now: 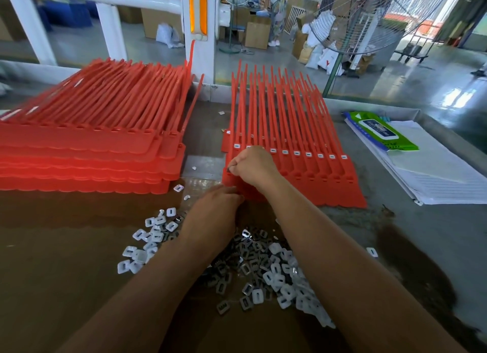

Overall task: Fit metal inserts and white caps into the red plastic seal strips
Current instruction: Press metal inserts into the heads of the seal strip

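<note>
The right hand (253, 165) pinches a small metal insert (229, 169) at the leftmost socket of the red seal strips (303, 176), mid desk (66, 260). The left hand (220, 202) touches their near edge, but I cannot tell its grip. Inserting seems underway. Next, press it home, then take one of the white caps (139, 256) from the near-edge pile.

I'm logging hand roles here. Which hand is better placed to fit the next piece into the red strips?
Right. The right hand pinches a small piece over the left end of the red strips; the left hand rests lower, at their front edge.
</note>
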Demonstrator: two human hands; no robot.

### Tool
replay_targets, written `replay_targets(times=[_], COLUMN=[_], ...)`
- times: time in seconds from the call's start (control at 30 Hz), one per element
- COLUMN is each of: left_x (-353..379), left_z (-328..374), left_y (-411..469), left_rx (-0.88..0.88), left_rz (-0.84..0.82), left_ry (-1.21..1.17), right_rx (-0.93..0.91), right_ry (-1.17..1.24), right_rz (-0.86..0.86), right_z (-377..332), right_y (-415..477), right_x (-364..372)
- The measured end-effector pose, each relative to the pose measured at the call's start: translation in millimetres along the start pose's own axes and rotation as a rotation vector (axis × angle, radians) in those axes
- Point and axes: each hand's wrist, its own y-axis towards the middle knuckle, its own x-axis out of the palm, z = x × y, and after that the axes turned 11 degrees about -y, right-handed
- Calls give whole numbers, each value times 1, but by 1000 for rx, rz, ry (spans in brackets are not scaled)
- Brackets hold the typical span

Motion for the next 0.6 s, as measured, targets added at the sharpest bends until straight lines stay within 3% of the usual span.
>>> replay_targets(times=[0.6], left_x=[2], left_z=[-1], left_y=[0], left_rx=[-32], left_rz=[-4], left_ry=[-48], right_rx=[-46], right_ry=[11], right_rz=[90], right_z=[-2], right_y=[-7], right_x=[-2])
